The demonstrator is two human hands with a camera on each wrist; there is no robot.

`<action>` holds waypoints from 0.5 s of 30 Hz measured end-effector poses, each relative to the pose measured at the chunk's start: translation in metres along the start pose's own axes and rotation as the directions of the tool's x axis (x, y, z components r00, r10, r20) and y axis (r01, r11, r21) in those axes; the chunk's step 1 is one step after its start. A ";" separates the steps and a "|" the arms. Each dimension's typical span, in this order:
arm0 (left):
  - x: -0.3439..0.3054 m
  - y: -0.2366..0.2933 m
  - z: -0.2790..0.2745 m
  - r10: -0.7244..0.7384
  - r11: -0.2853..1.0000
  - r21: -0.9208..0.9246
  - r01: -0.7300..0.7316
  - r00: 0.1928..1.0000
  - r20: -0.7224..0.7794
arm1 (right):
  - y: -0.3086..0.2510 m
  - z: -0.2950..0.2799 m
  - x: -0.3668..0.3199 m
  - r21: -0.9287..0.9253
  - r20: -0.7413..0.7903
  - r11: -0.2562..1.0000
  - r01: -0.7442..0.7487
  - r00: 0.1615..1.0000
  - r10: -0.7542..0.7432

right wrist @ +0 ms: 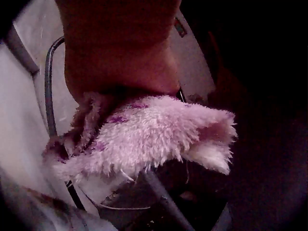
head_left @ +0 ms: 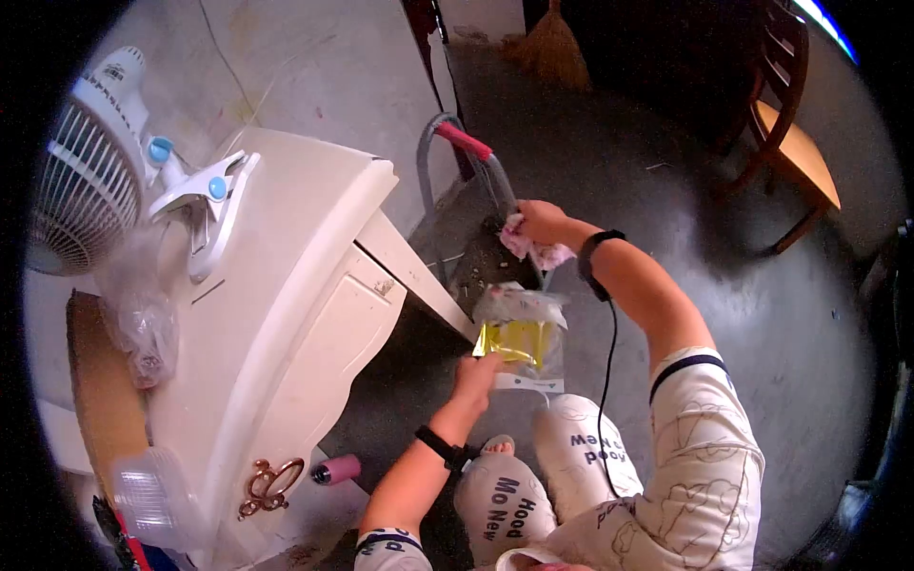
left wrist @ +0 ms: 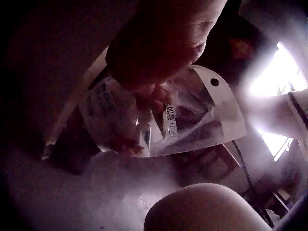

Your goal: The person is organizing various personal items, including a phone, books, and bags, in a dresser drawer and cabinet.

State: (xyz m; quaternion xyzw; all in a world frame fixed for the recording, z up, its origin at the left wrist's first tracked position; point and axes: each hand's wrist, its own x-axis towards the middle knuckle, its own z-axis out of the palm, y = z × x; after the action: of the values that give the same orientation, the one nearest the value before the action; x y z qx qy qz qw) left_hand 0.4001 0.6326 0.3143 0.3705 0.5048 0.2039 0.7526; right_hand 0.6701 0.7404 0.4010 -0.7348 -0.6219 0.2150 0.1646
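My left hand (head_left: 473, 379) pinches plastic packaging by its edge: a shiny yellow packet (head_left: 514, 344) with clear plastic above it. In the left wrist view, the clear bag (left wrist: 197, 118) shows printed characters and a pale edge with a round hole. My right hand (head_left: 545, 225) grips a fluffy pink cloth (right wrist: 154, 130) with purple spots, its fingers mostly hidden behind it. That cloth overlaps a bent grey tube handle (head_left: 427, 171) with a red wrapped part (head_left: 465, 140). Below the handle, dark debris (head_left: 484, 262) lies in what looks like a scoop.
A cream cabinet (head_left: 276, 228) stands at left, bearing a white clip fan (head_left: 90, 181), a crumpled clear bag (head_left: 143, 324) and clear plastic containers (head_left: 152, 490). A pink cylinder (head_left: 336, 469) lies by its base. Farther off are a straw broom (head_left: 552, 52) and a wooden chair (head_left: 795, 152).
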 end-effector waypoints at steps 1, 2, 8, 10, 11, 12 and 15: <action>0.001 0.008 0.009 0.034 0.999 -0.002 -0.034 0.997 -0.072 | 0.007 -0.006 -0.007 0.020 -0.002 1.000 0.024 1.000 -0.024; 0.002 0.015 0.016 0.065 0.998 0.003 -0.066 0.988 -0.139 | 0.015 -0.011 -0.016 0.041 -0.008 0.998 0.043 0.999 -0.043; 0.061 0.022 0.064 0.073 0.990 -0.103 -0.100 0.969 -0.234 | 0.043 -0.010 -0.038 0.042 0.042 0.998 -0.054 0.998 0.052; 0.093 0.013 0.079 0.040 0.996 -0.070 -0.063 0.957 -0.286 | 0.041 -0.008 -0.047 0.082 0.014 0.991 -0.107 0.994 0.107; 0.109 0.003 0.085 0.099 0.975 -0.161 -0.152 0.950 -0.297 | 0.046 -0.006 -0.048 0.058 -0.007 0.997 -0.059 0.998 0.059; 0.127 -0.006 0.087 0.158 0.937 -0.251 -0.243 0.935 -0.316 | 0.049 -0.007 -0.050 0.054 -0.008 0.997 -0.057 0.998 0.057; 0.203 -0.058 0.064 0.086 0.982 -0.162 -0.097 0.993 -0.079 | 0.050 -0.006 -0.060 0.092 -0.102 0.996 0.014 0.995 -0.005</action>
State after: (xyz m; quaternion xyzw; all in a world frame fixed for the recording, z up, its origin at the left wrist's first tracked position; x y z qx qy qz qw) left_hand 0.5372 0.7114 0.1605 0.3220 0.4951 0.2927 0.7520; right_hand 0.7076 0.6731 0.3873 -0.7334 -0.6055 0.2051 0.2310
